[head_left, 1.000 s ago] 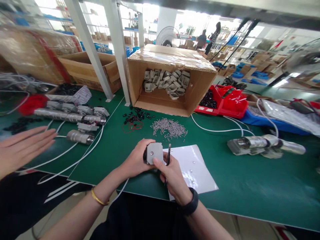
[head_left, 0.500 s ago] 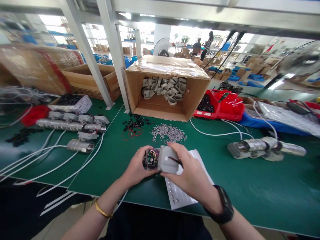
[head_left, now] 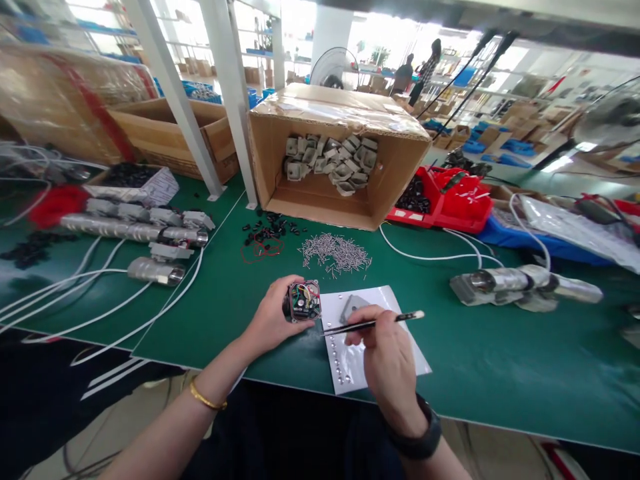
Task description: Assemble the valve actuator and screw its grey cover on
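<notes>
My left hand (head_left: 273,317) is wrapped round a dark housing (head_left: 303,301) whose open face shows a circuit board and coloured wires. Between the fingers of my right hand (head_left: 387,350) is a pair of dark tweezers (head_left: 363,326), tips pointing left toward the housing but apart from it. A grey cover (head_left: 354,307) lies on a white sheet (head_left: 415,363), partly hidden behind my right hand. Small shiny round parts (head_left: 336,357) sit in a line along the sheet's left side.
Beyond my hands lie a pile of screws (head_left: 340,253) and scattered small black parts (head_left: 273,227). A cardboard box (head_left: 315,210) holds several grey covers. Silvery cylindrical assemblies with white cables rest at left (head_left: 130,229) and right (head_left: 525,283). A red bin (head_left: 460,203) stands back right.
The grey cover has left my hands and now lies on the white sheet. My right hand has moved away from the housing, with the tweezers turned toward it. My left hand still holds the housing.
</notes>
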Available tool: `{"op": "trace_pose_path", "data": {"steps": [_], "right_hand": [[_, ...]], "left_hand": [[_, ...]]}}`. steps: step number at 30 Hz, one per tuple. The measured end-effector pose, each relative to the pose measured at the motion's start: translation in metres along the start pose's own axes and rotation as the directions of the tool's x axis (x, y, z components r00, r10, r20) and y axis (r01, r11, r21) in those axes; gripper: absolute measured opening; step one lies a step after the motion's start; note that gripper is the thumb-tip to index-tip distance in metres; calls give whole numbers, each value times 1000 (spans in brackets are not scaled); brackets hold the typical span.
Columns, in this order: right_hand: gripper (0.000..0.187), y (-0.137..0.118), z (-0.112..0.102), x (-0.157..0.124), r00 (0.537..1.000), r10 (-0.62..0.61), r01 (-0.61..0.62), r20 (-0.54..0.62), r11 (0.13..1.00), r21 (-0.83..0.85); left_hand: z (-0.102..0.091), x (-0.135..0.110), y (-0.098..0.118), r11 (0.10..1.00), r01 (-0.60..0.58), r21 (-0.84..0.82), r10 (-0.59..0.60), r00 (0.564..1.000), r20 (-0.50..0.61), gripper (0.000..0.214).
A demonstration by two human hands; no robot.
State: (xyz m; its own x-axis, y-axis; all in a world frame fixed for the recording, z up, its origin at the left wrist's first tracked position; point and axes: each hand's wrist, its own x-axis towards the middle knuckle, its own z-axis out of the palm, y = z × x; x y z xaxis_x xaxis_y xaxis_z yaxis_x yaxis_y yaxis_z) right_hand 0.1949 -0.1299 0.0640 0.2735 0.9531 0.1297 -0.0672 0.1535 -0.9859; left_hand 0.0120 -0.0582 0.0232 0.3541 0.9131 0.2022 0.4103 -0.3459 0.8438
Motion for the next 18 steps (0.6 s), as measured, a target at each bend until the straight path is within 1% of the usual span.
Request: {"op": "trace_pose_path", "data": {"steps": [1, 2, 3, 7, 9, 15, 18], "right_hand": [[42, 2, 7, -3, 998, 54, -56, 41, 998, 35], [36, 6, 13, -5, 994, 80, -85, 68, 994, 64], [30, 9, 19, -6, 994, 80, -86, 73, 993, 85], [17, 18, 30, -7, 1000, -2, 4, -29, 998, 66], [15, 18, 32, -6, 998, -32, 34, -46, 999, 36], [12, 21, 31, -4, 997, -65, 64, -30, 998, -25], [9, 24, 30, -5, 992, -120, 118, -25, 990, -75]], "left_hand": [[1, 0, 0, 1000, 2, -5, -2, 1000, 1, 67], [1, 0, -1, 1000, 3, -9, -2, 1000, 3, 67], [2, 0, -1, 1000, 2, -13, -2, 1000, 4, 66], [2, 0, -2, 1000, -4, -23, 4, 1000, 4, 65], [2, 0, -2, 1000, -8, -29, 8, 1000, -1, 65], [3, 0, -5, 999, -13, -47, 13, 1000, -2, 67], [3, 0, -5, 998, -11, -59, 10, 1000, -16, 68]]}}
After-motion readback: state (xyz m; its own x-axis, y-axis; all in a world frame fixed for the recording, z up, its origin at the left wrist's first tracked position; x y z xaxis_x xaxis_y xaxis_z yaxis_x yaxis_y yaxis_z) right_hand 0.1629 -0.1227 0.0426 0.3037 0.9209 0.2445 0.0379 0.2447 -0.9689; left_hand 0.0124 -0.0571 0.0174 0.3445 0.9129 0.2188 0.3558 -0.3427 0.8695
